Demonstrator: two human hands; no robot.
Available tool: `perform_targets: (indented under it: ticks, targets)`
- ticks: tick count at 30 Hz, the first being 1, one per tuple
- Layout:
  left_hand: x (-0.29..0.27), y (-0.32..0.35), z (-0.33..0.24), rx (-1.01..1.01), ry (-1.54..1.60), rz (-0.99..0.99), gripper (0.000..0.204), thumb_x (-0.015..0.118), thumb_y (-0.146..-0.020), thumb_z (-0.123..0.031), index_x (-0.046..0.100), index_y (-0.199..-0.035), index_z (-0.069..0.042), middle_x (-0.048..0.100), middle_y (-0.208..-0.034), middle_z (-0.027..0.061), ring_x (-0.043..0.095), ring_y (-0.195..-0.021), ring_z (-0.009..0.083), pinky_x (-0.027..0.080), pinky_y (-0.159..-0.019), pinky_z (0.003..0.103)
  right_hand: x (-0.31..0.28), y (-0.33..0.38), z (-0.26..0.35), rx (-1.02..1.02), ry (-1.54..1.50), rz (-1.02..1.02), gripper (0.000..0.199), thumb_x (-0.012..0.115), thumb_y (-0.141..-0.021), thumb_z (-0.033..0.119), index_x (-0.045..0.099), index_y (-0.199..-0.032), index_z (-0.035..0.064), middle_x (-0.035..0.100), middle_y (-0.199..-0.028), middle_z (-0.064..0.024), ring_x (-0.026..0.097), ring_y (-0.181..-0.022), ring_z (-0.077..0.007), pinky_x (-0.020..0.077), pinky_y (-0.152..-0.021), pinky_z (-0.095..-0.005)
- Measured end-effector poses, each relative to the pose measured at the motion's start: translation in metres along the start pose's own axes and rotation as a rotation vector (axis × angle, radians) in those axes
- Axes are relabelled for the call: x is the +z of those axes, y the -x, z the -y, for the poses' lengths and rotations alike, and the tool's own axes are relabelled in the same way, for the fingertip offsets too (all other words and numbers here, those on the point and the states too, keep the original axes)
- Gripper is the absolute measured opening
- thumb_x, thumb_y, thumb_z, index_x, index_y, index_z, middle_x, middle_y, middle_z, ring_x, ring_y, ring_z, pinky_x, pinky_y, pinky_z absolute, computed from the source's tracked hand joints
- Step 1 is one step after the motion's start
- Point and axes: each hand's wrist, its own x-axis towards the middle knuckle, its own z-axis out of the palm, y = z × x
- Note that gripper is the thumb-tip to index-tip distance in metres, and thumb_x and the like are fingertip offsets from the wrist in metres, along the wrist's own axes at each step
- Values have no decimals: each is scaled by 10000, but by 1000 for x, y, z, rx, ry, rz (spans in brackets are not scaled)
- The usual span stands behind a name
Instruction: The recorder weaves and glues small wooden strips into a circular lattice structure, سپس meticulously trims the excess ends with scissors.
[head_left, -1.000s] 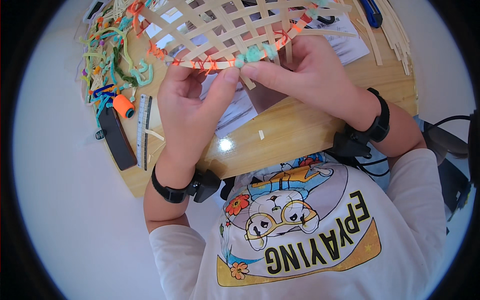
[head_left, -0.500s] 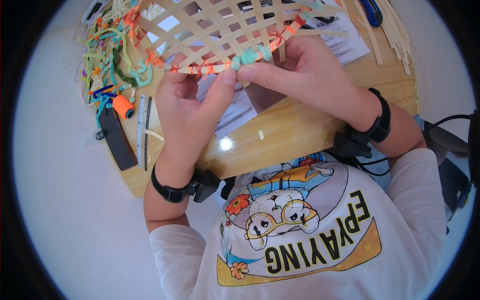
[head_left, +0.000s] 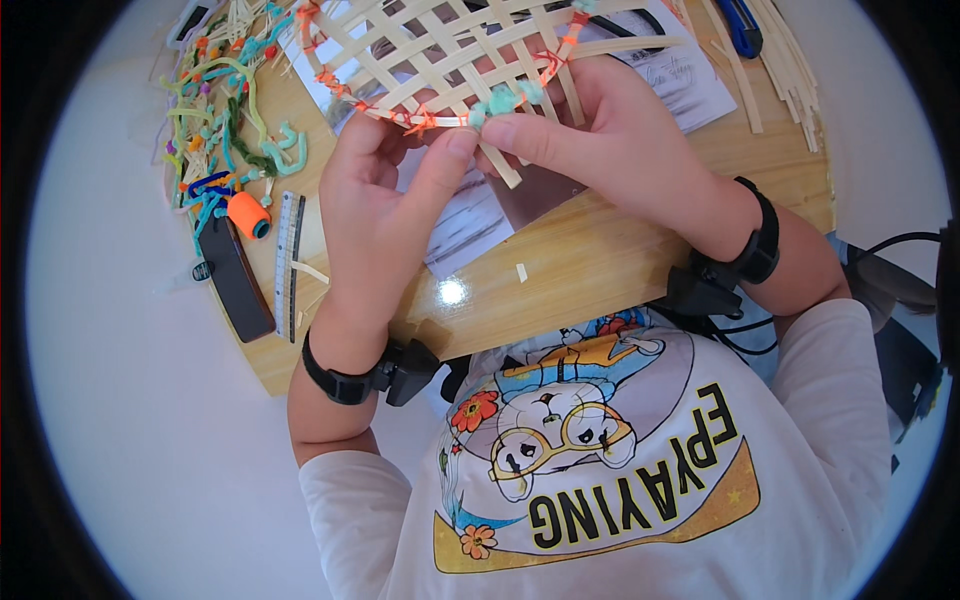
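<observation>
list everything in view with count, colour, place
woven lattice: 1, pale, top centre
fluffy tufts: several, teal, lattice rim
threads: several, orange-red, lattice rim
pipe cleaners: many, mixed, upper left
spool: 1, orange, left
ruler: 1, greyish, left
flat object: 1, dark, left
cutter: 1, blue, upper right
loose strips: several, pale, upper right
papers: count unclear, white, under lattice
table: 1, tan, upper half
shirt: 1, white, bottom
wrist straps: 2, black, wrists
left hand: 1, bare, lattice rim
right hand: 1, bare, lattice rim
</observation>
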Motion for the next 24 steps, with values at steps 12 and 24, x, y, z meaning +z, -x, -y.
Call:
perform_targets:
  ticks: [12, 24]
  targets:
    - [-19, -18, -5, -151, 212, -31, 392, 502, -956, -349, 590, -1005, 29, 636, -843, 89, 595, -727, 144, 477, -704, 265, -12, -9, 9, 182, -291, 225, 298, 652, -870, 276, 632, -994, 5, 681, -834, -70, 625, -696, -105, 475, -650, -213]
    - [-27, -21, 0, -268, 274, 39, 320, 524, -927, -270, 602, -963, 38, 643, -825, 98, 606, -685, 156, 494, -665, 278, -20, -15, 14, 72, -544, 43, 360, 558, -940, 318, 611, -1050, -21, 662, -915, -63, 632, -758, -111, 520, -716, -257]
